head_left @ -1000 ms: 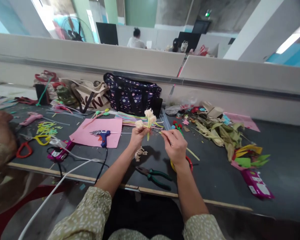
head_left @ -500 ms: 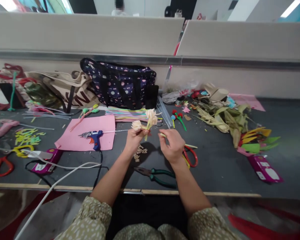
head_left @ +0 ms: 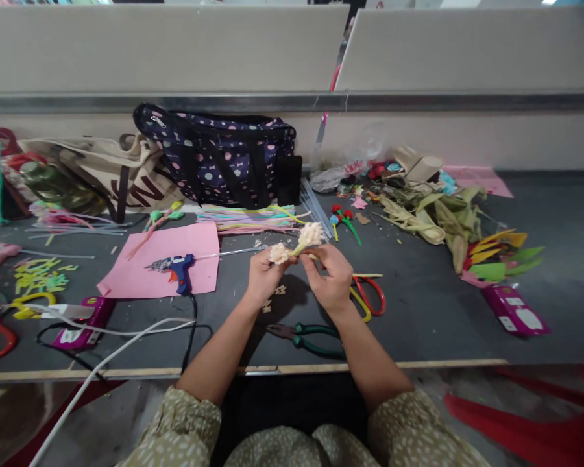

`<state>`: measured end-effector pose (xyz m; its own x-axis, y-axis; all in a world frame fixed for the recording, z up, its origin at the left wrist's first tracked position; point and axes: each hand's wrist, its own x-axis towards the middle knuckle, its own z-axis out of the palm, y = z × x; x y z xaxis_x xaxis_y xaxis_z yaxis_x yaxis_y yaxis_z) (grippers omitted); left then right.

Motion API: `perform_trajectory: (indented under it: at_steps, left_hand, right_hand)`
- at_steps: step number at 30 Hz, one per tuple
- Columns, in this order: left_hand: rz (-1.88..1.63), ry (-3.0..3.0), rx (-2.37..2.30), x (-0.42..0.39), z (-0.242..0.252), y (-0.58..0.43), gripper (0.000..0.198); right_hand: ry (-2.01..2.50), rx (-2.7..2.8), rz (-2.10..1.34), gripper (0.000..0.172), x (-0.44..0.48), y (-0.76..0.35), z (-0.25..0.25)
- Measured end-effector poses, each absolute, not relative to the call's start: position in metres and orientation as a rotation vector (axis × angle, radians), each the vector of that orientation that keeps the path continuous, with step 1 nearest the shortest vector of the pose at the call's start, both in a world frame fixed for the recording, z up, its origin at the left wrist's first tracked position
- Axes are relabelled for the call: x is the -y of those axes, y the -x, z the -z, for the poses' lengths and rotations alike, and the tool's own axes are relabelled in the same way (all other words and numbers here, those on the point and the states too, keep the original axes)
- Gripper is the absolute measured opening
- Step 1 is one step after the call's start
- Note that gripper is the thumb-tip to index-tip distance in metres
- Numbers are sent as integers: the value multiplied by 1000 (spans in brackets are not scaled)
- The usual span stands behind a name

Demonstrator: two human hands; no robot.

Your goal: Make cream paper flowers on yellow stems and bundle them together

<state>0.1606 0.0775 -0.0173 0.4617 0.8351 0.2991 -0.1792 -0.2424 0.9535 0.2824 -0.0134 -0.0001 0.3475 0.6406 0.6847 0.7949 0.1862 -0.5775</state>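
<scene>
My left hand [head_left: 261, 277] and my right hand [head_left: 329, 276] meet above the dark table [head_left: 418, 324], both pinching a small bunch of cream handmade flowers [head_left: 302, 240] on thin yellow-green stems. The blossoms stick up between my fingertips and lean to the right. Small cream scraps [head_left: 272, 297] lie on the table just under my left hand. Green-handled pliers [head_left: 305, 337] lie near the front edge below my hands. Red-and-yellow scissors [head_left: 367, 295] rest right of my right hand.
A blue glue gun [head_left: 178, 267] sits on a pink sheet [head_left: 146, 272] to the left, its cord running off the edge. A dotted dark bag [head_left: 219, 155], a canvas bag [head_left: 111, 175], coloured sticks [head_left: 248, 217] and dried leaves [head_left: 433, 220] line the back.
The view tilted down. My hands came closer together and lower, and the flower bunch now leans right with both hands on it.
</scene>
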Motion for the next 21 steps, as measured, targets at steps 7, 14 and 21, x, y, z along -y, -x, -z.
perform_trajectory:
  at_steps: [7, 14, 21]
  left_hand:
    - [-1067, -1594, -566, -72, 11, -160, 9]
    - [-1146, -1596, -555, -66, 8, -162, 6]
    - [-1170, -1474, -583, -61, 12, -165, 9]
  right_hand:
    - [1476, 1096, -160, 17, 10, -280, 9]
    - [1300, 911, -439, 18, 5, -276, 13]
    - [1263, 774, -452, 28, 3, -268, 12]
